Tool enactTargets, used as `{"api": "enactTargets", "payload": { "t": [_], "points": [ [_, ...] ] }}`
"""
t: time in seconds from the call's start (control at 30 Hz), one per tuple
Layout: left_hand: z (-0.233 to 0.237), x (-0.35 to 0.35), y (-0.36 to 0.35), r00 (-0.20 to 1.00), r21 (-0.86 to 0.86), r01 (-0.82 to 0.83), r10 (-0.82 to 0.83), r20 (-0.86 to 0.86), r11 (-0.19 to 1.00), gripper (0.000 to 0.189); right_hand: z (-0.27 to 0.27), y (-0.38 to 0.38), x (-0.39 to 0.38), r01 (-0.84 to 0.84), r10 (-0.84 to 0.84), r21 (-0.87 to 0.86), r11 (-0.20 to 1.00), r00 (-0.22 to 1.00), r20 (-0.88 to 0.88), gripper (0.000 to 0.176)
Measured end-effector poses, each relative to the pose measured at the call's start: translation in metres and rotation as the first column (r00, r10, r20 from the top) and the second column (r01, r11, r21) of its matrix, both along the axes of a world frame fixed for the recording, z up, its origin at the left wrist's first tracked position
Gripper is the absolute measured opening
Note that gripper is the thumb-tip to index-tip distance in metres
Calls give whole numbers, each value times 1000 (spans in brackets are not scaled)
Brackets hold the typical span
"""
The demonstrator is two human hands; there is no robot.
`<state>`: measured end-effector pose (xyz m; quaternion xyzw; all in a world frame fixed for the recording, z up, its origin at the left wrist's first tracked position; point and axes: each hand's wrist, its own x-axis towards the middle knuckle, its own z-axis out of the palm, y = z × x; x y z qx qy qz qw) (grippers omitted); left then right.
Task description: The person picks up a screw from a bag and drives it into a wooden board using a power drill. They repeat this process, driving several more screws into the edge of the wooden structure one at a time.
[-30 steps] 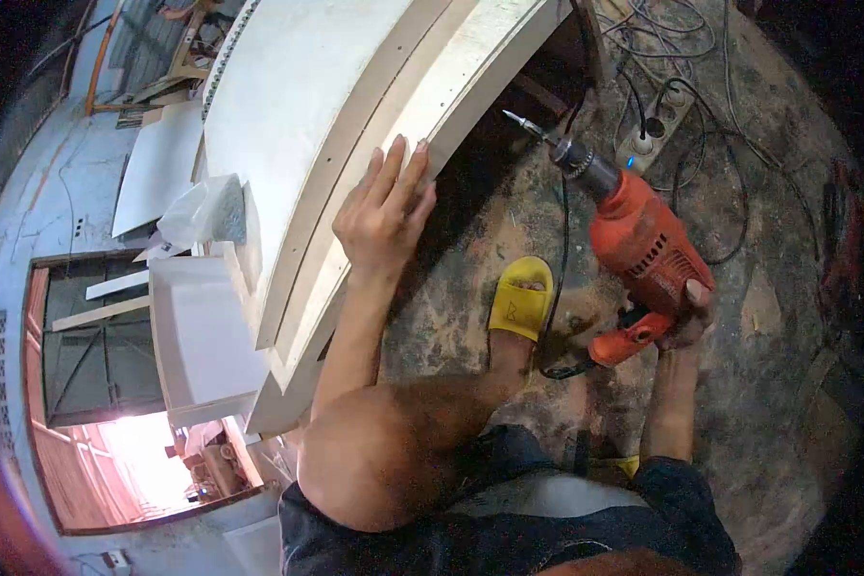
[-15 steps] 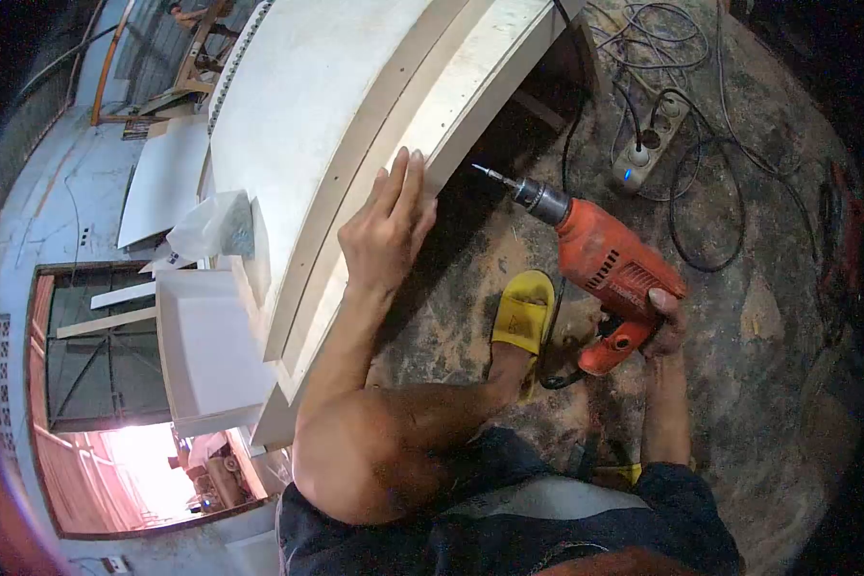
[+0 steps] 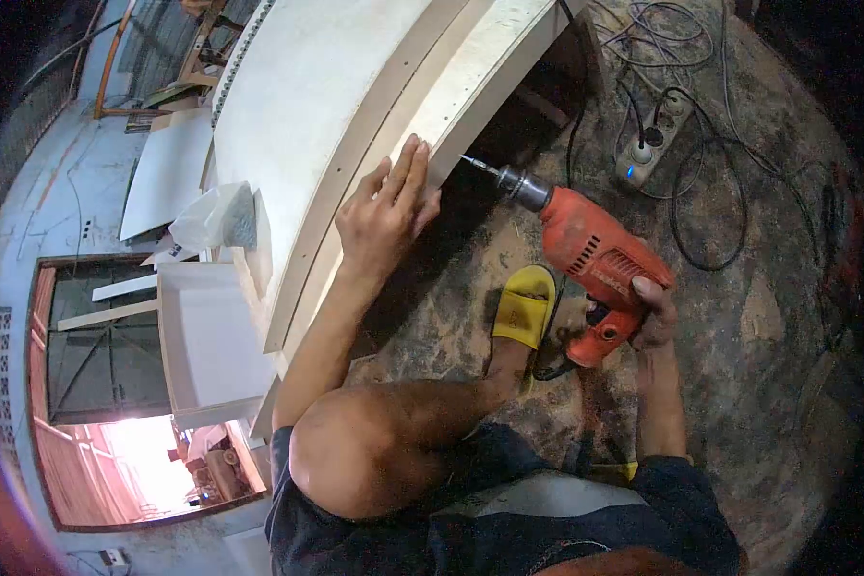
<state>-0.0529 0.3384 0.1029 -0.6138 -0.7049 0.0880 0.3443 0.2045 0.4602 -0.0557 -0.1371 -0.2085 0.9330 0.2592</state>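
Note:
My right hand (image 3: 655,312) is wrapped round the handle of an orange corded power drill (image 3: 610,252). A pointed metal bit (image 3: 480,164) sits in its chuck and points at the edge of a large curved white wooden piece (image 3: 326,106), a small gap away from it. My left hand (image 3: 382,213) rests on the rim strip (image 3: 432,120) of this piece, fingers stretched out along it and thumb by the outer edge. Small dark screw or nail heads dot the strip. Whether anything small lies under my fingertips is hidden.
A power strip (image 3: 655,144) with a plug in it and loose cables (image 3: 710,206) lie on the dusty floor at right. My foot in a yellow slipper (image 3: 525,307) is below the drill. White panels (image 3: 168,178), a plastic bag (image 3: 206,216) and an open box (image 3: 211,336) stand at left.
The drill in my right hand has moved a little left and up, bringing the bit closer to the curved edge. My left hand has shifted slightly, its fingers bent a bit more.

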Motion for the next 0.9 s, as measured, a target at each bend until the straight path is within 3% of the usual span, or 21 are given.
{"api": "enactTargets", "payload": {
  "t": [0.07,0.17,0.23,0.43,0.63,0.9],
  "points": [
    [0,1,0,1000,3,-16,16,4,1000,58,2,-3,-4,87,-86,-27,996,995,47,60],
    [1,0,0,998,38,1,-3,66,999,54,-11,-4,-4,-3,3,54,999,1000,-2,67],
    [3,1,0,979,77,-7,-9,202,997,48,-11,-7,-8,16,-15,57,998,1000,-13,67],
    [-1,-5,2,979,154,102,-127,161,983,37,-2,-10,-9,78,-81,67,995,996,46,61],
    [2,2,4,964,195,15,-66,258,981,31,-5,-11,-5,43,-50,133,990,997,52,62],
    [1,-2,10,930,249,78,-161,332,965,19,-7,-14,-5,53,-64,135,989,995,79,61]
  ]
}}
